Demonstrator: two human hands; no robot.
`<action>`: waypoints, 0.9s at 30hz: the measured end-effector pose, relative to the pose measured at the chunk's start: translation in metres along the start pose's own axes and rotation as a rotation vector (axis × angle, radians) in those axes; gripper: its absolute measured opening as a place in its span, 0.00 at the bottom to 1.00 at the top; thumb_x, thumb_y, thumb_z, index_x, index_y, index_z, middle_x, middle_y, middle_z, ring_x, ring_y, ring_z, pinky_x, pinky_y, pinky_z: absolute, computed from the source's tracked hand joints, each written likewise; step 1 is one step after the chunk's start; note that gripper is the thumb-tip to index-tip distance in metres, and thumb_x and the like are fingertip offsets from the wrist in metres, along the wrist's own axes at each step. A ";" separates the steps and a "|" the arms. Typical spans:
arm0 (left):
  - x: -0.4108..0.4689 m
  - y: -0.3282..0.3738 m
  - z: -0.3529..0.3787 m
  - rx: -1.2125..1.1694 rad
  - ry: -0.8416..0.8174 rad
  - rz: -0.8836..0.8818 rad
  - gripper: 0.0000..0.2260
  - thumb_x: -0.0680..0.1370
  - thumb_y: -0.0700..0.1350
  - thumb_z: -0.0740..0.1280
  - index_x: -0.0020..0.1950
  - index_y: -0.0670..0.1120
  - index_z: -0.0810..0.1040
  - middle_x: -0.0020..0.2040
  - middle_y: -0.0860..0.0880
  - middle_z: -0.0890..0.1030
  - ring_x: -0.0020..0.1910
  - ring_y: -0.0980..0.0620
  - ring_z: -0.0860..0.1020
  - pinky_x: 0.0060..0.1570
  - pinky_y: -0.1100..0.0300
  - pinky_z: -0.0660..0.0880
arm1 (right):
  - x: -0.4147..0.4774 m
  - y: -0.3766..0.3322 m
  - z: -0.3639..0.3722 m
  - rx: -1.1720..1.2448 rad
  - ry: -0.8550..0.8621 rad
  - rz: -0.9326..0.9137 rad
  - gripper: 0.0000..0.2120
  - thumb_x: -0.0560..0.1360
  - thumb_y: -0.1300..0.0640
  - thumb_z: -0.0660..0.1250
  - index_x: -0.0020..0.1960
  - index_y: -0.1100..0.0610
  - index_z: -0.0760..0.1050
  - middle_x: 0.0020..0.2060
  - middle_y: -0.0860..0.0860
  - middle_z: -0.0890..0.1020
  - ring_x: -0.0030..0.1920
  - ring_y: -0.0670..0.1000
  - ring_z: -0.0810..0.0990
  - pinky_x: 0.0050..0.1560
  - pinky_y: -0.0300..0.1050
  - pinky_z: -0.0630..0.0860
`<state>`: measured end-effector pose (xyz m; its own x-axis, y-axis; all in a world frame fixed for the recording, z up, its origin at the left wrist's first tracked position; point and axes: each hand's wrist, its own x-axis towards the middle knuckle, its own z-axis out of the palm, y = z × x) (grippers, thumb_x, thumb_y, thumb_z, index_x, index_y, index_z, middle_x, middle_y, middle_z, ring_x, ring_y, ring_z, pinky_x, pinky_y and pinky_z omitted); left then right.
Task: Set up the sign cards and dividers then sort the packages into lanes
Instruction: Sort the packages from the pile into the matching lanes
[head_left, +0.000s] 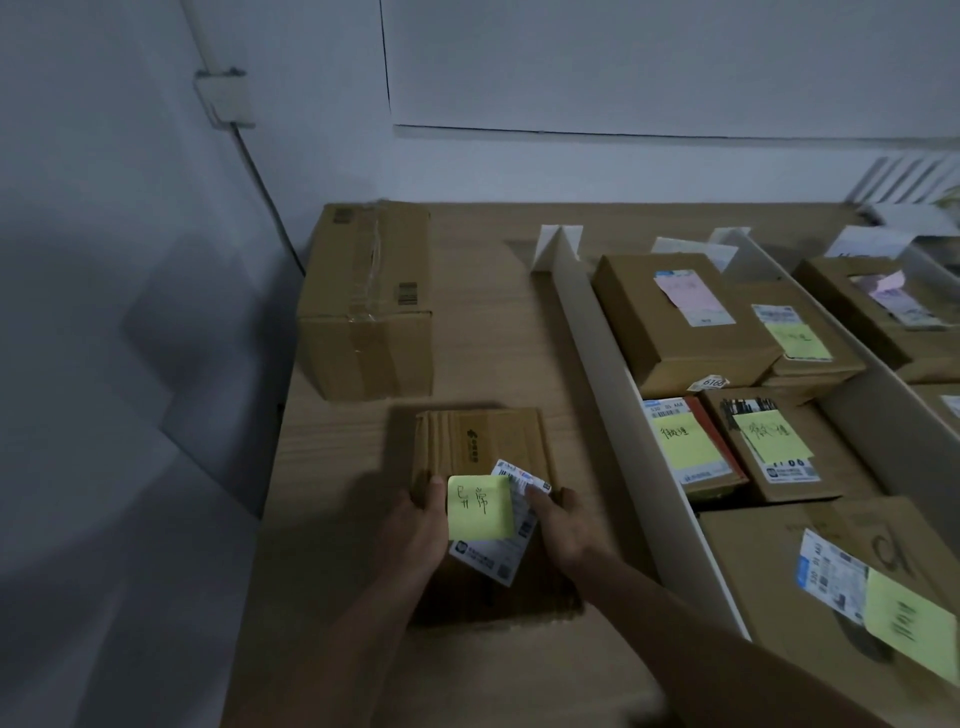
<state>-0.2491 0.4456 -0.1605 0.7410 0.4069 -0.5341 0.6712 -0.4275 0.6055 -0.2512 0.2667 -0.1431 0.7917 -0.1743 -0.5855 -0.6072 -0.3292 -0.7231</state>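
A flat cardboard package (483, 441) with a white shipping label and a yellow sticky note (479, 506) sits in the leftmost lane of the wooden table (467, 249). My left hand (415, 525) grips its left near edge. My right hand (569, 525) grips its right near edge, thumb on the label. A long white divider (613, 384) runs just right of the package. A second divider (852, 374) stands further right. A folded white sign card (558, 244) stands at the far end of the first divider.
A large taped cardboard box (369, 301) stands at the table's far left, behind the held package. Several labelled packages (680, 317) with yellow or pink notes fill the lanes to the right. The wall lies left and behind.
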 end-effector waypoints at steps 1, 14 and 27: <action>-0.004 0.003 -0.003 -0.015 0.012 0.001 0.22 0.82 0.64 0.53 0.55 0.46 0.72 0.39 0.51 0.75 0.35 0.55 0.73 0.33 0.58 0.64 | -0.001 -0.003 0.000 0.005 -0.004 -0.004 0.18 0.81 0.41 0.61 0.58 0.55 0.72 0.46 0.51 0.80 0.48 0.52 0.79 0.50 0.49 0.75; -0.110 0.042 -0.038 -0.192 0.188 0.203 0.15 0.84 0.55 0.54 0.51 0.47 0.75 0.41 0.51 0.77 0.38 0.51 0.77 0.34 0.59 0.68 | -0.071 -0.032 -0.065 -0.017 0.013 -0.219 0.31 0.81 0.35 0.52 0.76 0.51 0.68 0.69 0.54 0.76 0.68 0.58 0.73 0.70 0.56 0.67; -0.281 0.109 0.011 -0.370 0.143 0.408 0.18 0.82 0.53 0.55 0.49 0.45 0.80 0.48 0.44 0.81 0.42 0.48 0.79 0.38 0.57 0.74 | -0.192 -0.009 -0.231 -0.004 0.215 -0.413 0.26 0.83 0.41 0.51 0.73 0.54 0.70 0.72 0.57 0.73 0.70 0.60 0.71 0.67 0.54 0.65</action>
<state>-0.3840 0.2761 0.0494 0.9117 0.3846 -0.1443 0.2613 -0.2718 0.9262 -0.3824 0.0887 0.0600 0.9634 -0.2160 -0.1589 -0.2379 -0.4146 -0.8783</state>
